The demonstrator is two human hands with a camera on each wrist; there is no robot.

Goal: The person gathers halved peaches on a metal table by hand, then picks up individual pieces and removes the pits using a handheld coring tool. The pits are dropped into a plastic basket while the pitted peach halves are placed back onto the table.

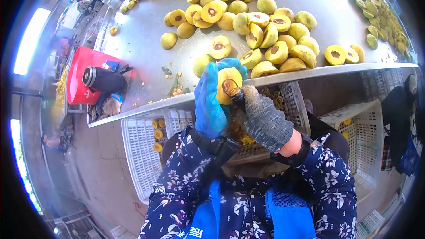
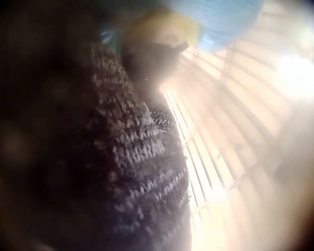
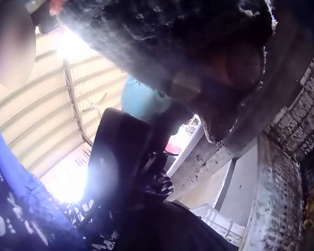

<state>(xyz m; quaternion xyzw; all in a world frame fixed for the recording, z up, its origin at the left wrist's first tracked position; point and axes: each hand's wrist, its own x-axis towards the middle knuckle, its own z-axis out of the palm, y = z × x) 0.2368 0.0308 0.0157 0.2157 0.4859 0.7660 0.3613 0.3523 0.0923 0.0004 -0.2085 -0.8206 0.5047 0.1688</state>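
Observation:
In the head view my left hand, in a blue glove, holds a yellow peach half with its cut face and brown centre turned up. My right hand, in a grey knit glove, grips a dark-handled pitting tool. A thin curved loop at the tool's tip lies over the brown centre. Both hands are just off the table's front edge. The left wrist view is blurred; the grey glove fills much of it, with the peach half behind. In the right wrist view the grey glove hides the peach.
A metal table carries a pile of halved peaches, with more at the far right. On the left are a red bag and a black flask. White crates stand below the table edge.

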